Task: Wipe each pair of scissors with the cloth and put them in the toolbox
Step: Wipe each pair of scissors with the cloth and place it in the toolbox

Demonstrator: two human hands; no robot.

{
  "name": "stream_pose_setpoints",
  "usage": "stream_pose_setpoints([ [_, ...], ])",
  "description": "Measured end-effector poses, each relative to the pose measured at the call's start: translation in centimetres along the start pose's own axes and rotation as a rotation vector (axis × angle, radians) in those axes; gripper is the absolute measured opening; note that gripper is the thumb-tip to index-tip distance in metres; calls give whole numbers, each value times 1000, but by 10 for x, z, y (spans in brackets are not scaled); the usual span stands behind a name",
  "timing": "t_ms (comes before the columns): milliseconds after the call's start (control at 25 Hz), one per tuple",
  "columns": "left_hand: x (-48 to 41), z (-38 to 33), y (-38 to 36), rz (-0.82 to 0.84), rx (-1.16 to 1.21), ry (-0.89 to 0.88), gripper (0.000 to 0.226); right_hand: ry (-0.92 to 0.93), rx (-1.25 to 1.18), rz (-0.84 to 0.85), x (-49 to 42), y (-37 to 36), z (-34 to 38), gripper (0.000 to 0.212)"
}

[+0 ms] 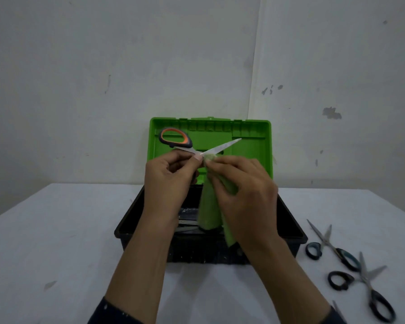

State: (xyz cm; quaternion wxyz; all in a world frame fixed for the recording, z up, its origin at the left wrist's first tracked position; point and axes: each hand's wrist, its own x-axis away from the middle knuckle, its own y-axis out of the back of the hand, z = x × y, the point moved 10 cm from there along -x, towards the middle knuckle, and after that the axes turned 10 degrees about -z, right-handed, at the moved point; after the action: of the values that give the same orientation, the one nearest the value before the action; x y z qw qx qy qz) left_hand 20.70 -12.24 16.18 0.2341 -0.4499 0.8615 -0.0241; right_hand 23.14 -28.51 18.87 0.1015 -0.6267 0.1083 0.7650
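The white bench [56, 230] carries an open toolbox [129, 216], its green lid standing up at the back and its black tray facing the person. Metal blades [187, 220] already lie in the tray.

Both hands are raised over the tray. The left hand [166, 174] has its fingers curled and pinches the orange-handled scissors [187, 142] near the pivot. The right hand [243, 190] pinches a green cloth [207, 206] bunched round the base of the bare blade [225, 146], and the rest of the cloth hangs down into the tray. The two sets of fingertips sit just beside each other.

The scissors seem to be spread open. The handle loop points up and left. The visible blade runs up and right from the pinch, with its tip in front of the lid. The second blade is hidden behind the hands.

The wipe therefore probably goes along that axis, up and right, away from the left hand and off the tip.

On the bench to the right, nearer the right hand, lie teal-handled scissors [332, 246] and black-handled scissors [369, 284], both spread open with tips pointing away.
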Motion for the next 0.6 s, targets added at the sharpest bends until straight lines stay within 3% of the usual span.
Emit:
stream_pose_setpoints([
  [160,-4,19,0,14,28,100,7,-69,35,61,7,-8,-22,17],
  [360,-9,28,7,-21,36,130,9,-285,89,132,-5,7,-62,19],
  [600,-2,13,-4,15,-34,4,6,-111,7,52,0,-7,-13,22],
])
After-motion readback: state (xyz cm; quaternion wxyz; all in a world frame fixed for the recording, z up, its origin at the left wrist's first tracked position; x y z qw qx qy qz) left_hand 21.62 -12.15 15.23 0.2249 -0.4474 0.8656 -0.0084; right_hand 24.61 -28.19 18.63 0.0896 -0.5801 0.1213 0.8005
